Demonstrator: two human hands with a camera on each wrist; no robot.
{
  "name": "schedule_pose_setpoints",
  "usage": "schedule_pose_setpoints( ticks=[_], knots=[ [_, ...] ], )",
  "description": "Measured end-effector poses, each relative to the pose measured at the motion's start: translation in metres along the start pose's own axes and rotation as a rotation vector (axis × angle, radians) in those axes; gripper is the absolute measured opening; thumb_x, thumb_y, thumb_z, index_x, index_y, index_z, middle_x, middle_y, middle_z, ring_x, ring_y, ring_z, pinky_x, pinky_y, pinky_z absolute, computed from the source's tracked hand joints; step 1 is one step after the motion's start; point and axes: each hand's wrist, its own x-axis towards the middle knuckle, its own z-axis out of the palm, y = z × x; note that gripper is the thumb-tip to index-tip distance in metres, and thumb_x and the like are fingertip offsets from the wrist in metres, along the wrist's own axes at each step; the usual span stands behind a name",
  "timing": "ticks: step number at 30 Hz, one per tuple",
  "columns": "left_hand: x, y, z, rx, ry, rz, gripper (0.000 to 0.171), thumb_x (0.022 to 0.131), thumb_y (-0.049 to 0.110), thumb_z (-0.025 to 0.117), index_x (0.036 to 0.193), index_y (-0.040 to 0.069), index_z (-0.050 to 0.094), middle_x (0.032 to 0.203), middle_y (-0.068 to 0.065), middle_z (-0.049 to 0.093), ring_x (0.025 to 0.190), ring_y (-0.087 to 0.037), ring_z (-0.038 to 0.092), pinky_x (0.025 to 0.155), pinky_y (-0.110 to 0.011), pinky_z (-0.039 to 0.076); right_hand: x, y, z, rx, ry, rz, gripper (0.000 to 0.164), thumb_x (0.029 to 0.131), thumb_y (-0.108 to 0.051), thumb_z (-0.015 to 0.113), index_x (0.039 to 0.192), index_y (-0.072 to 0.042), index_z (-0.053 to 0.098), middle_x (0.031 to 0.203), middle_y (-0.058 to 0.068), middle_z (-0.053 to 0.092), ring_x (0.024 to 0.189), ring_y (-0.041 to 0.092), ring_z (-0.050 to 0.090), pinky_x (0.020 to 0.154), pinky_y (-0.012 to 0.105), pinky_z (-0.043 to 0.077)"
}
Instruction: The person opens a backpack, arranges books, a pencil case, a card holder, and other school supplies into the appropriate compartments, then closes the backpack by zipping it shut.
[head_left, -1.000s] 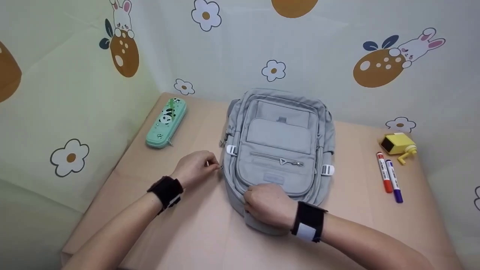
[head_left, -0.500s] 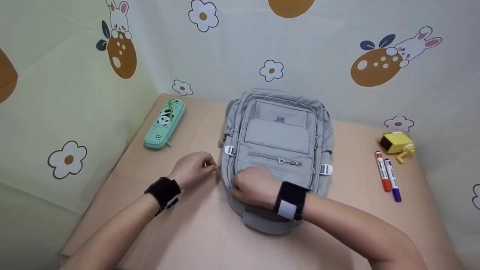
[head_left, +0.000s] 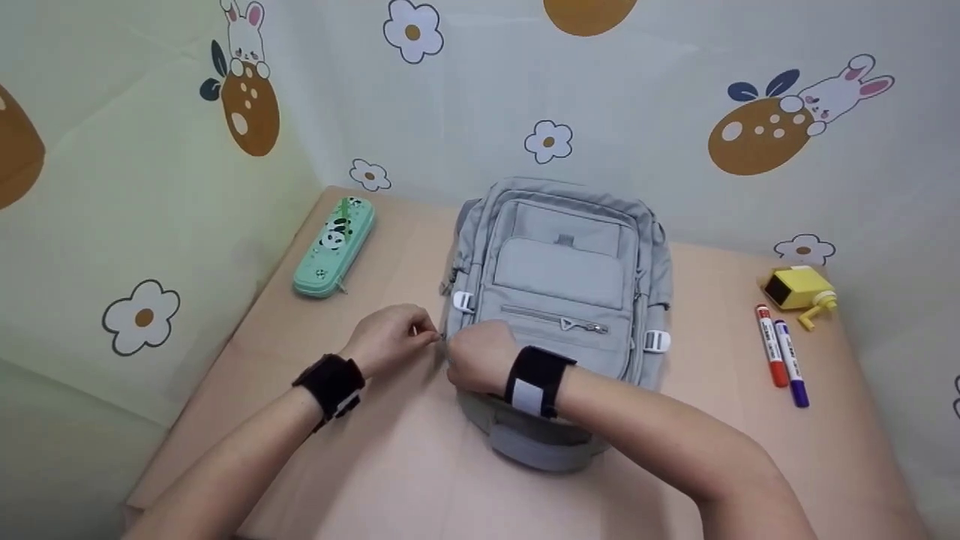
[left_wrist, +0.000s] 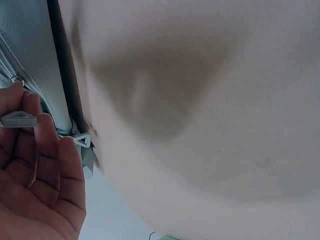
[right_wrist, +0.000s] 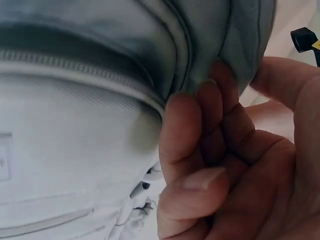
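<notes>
A grey backpack (head_left: 559,271) lies on the table with its zippered front pocket facing up. At its left edge my left hand (head_left: 391,336) pinches a zipper; the triangular zipper pull (left_wrist: 19,120) shows across the fingers in the left wrist view. A second triangular pull (left_wrist: 83,140) hangs farther along the bag's side. My right hand (head_left: 480,357) lies over the lower left part of the backpack, close to the left hand, its fingers curled at the zipper (right_wrist: 85,70). Whatever its thumb and forefinger hold is hidden. A dark gap shows along that zipper in the right wrist view.
On the left stands a mint pencil case (head_left: 334,246) with panda prints. A yellow box-shaped thing with a crank (head_left: 801,289) lies at the far right, beside a red marker (head_left: 772,345) and a purple marker (head_left: 792,364). Patterned sheets (head_left: 637,112) hang behind the table (head_left: 360,465).
My right hand has moved left and away from me along the backpack's lower edge, up to near the left hand. The left hand keeps its pinch at the left edge.
</notes>
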Motion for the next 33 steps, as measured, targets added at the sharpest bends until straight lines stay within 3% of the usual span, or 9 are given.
schedule_pose_setpoints(
  ticks=[3, 9, 24, 33],
  knots=[
    [0.002, 0.001, -0.001, 0.017, 0.006, 0.002, 0.005, 0.093, 0.021, 0.076, 0.088, 0.021, 0.075, 0.086, 0.008, 0.068, 0.080, -0.013, 0.062, 0.075, -0.037, 0.051, -0.001, 0.000, 0.002, -0.015, 0.011, 0.009, 0.036, 0.090, -0.024, 0.064, 0.058, -0.013, 0.055, 0.056, 0.002, 0.055, 0.051, 0.021, 0.056, 0.043, 0.042, 0.049],
    [0.009, 0.000, -0.003, 0.048, 0.024, -0.003, 0.006, 0.093, 0.023, 0.076, 0.087, 0.021, 0.075, 0.087, 0.007, 0.069, 0.082, -0.015, 0.064, 0.076, -0.038, 0.052, -0.003, 0.001, 0.003, -0.036, 0.018, 0.016, 0.037, 0.092, -0.027, 0.063, 0.060, -0.012, 0.056, 0.054, 0.001, 0.052, 0.049, 0.021, 0.055, 0.042, 0.041, 0.048],
    [0.044, -0.014, -0.001, 0.095, 0.090, -0.048, 0.006, 0.094, 0.024, 0.074, 0.092, 0.019, 0.077, 0.093, 0.002, 0.072, 0.091, -0.023, 0.066, 0.081, -0.043, 0.052, -0.005, -0.001, 0.006, -0.007, 0.077, -0.013, 0.036, 0.090, -0.032, 0.070, 0.062, -0.012, 0.060, 0.057, 0.001, 0.057, 0.052, 0.022, 0.059, 0.043, 0.043, 0.049],
    [0.051, -0.014, -0.001, 0.072, 0.081, -0.063, 0.008, 0.095, 0.025, 0.074, 0.093, 0.018, 0.076, 0.094, 0.002, 0.072, 0.090, -0.023, 0.066, 0.082, -0.043, 0.051, -0.004, 0.003, 0.003, 0.046, 0.033, -0.002, 0.034, 0.087, -0.030, 0.070, 0.060, -0.013, 0.057, 0.055, 0.000, 0.054, 0.051, 0.022, 0.054, 0.044, 0.043, 0.046]
  ],
)
